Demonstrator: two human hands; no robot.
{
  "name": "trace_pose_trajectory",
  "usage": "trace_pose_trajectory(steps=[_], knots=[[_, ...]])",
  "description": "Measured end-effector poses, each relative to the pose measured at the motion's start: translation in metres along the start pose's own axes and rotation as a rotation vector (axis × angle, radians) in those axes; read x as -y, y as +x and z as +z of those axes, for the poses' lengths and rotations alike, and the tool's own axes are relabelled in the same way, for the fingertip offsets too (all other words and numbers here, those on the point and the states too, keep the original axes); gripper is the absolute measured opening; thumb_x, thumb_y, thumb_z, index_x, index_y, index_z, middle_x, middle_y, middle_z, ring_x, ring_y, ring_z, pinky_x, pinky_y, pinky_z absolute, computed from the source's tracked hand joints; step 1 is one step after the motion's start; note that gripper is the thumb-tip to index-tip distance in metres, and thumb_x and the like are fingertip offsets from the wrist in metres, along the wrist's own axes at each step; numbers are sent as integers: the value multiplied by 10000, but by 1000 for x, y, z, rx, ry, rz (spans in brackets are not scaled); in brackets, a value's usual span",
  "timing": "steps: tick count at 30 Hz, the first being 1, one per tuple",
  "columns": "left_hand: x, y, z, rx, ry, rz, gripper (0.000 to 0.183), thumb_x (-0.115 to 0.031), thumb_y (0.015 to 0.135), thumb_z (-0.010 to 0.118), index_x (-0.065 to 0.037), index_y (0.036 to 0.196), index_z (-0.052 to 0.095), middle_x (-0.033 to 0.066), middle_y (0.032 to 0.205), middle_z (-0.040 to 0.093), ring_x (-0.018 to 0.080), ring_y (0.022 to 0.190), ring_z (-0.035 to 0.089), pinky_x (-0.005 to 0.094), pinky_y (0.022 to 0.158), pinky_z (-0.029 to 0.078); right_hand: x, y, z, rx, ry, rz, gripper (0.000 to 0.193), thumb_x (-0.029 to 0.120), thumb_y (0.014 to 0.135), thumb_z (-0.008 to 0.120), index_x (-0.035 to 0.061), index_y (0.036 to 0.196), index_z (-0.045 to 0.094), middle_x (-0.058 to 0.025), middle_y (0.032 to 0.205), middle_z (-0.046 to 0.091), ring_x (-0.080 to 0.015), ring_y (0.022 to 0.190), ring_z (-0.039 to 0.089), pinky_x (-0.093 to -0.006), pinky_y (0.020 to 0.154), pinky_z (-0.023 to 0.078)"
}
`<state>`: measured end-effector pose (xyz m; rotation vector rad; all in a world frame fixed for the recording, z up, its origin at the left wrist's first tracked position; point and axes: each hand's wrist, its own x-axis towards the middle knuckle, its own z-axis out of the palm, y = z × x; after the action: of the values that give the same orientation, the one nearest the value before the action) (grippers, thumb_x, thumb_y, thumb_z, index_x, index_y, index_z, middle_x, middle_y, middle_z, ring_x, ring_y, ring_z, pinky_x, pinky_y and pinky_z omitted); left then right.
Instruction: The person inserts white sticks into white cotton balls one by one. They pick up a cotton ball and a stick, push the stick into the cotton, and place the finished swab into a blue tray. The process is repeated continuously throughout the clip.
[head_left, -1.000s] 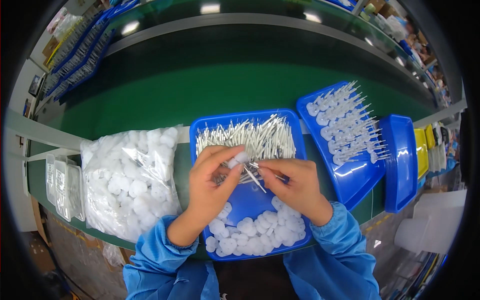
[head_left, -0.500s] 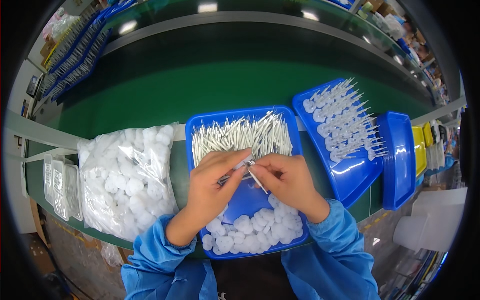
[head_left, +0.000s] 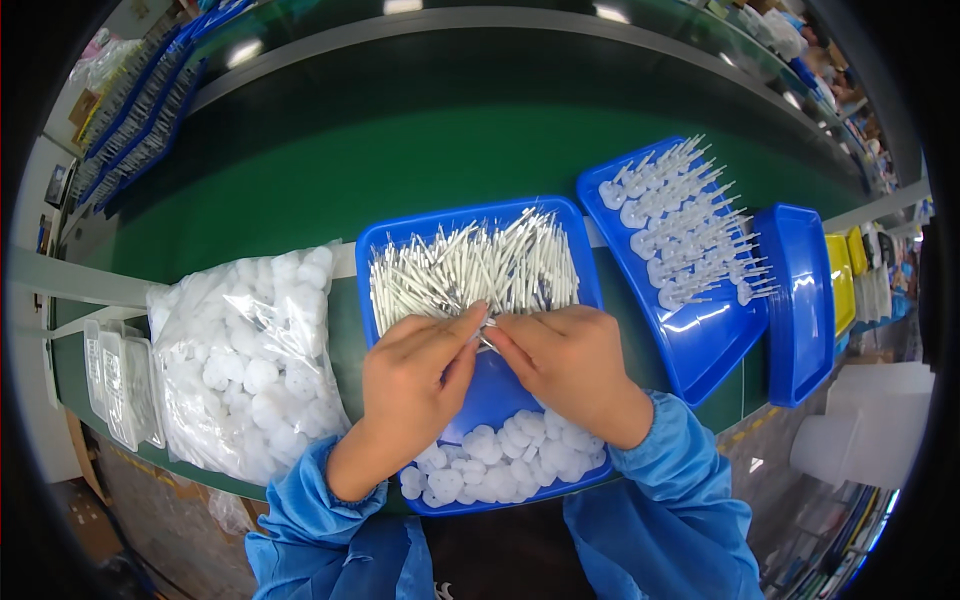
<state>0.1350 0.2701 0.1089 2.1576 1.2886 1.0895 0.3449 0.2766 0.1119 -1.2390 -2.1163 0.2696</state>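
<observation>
My left hand (head_left: 420,375) and my right hand (head_left: 570,365) meet fingertip to fingertip above a blue tray (head_left: 490,390). Both are closed in a pinch. A small whitish end of a thin white stick (head_left: 487,324) peeks out between them; the fingers cover the rest, and what my left hand grips cannot be made out. Beyond the fingers, a heap of thin white sticks (head_left: 470,265) fills the tray's far half. Round, translucent white plastic discs (head_left: 500,460) lie in its near part, below my wrists.
To the left stands a clear bag of white discs (head_left: 245,365) beside clear plastic boxes (head_left: 120,385). On the right, another blue tray (head_left: 700,345) holds rows of discs with sticks standing in them. Stacked blue trays (head_left: 803,300) lie farther right on the green table (head_left: 400,150).
My hands have drawn together at the fingertips, and my right hand has turned more knuckles-up. The white stick that stuck out below its fingers is now mostly hidden. The view has shifted slightly.
</observation>
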Motion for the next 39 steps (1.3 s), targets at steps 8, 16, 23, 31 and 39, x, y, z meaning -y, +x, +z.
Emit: trace_pose_trajectory(steps=[8, 16, 23, 31, 39], knots=[[1, -3, -1, 43, -86, -64, 463, 41, 868, 843, -22, 1325, 809, 141, 879, 748, 223, 735, 701, 322, 677, 562, -5, 6, -5, 90, 193, 86, 94, 183, 931, 846, 101, 906, 807, -88, 717, 730, -295, 617, 723, -404, 555, 564], [14, -1, -4, 52, -468, -251, 569, -76, 848, 931, -66, 1384, 738, 73, 1148, 727, 141, 934, 644, 295, 724, 561, -8, 12, -8, -67, 344, 64, 220, 109, 861, 911, 89, 1064, 828, -64, 882, 793, -240, 769, 756, -347, 716, 598], [3, 1, -5, -34, -279, -31, 539, -55, 789, 954, -80, 1304, 796, 91, 1254, 687, 222, 1045, 693, 321, 792, 580, -5, 6, -20, 168, 800, 360, 381, 61, 909, 886, 51, 1270, 766, -1, 945, 793, -27, 792, 672, -228, 645, 475], [-1, 0, -1, -13, -305, 20, 571, -15, 795, 911, -85, 1350, 791, 108, 1276, 721, 288, 1132, 692, 374, 915, 582, -9, -6, -7, 94, 977, 484, 232, 69, 990, 839, 11, 1189, 736, -28, 943, 776, -26, 715, 659, -204, 586, 486], [-1, 2, -6, -48, -274, 177, 523, -68, 820, 909, -52, 1330, 797, 124, 1299, 723, 291, 1093, 707, 371, 938, 580, -11, -18, -16, 169, 1093, 486, 253, 32, 1002, 806, -5, 1223, 687, -70, 1006, 782, -104, 841, 762, -239, 679, 584]])
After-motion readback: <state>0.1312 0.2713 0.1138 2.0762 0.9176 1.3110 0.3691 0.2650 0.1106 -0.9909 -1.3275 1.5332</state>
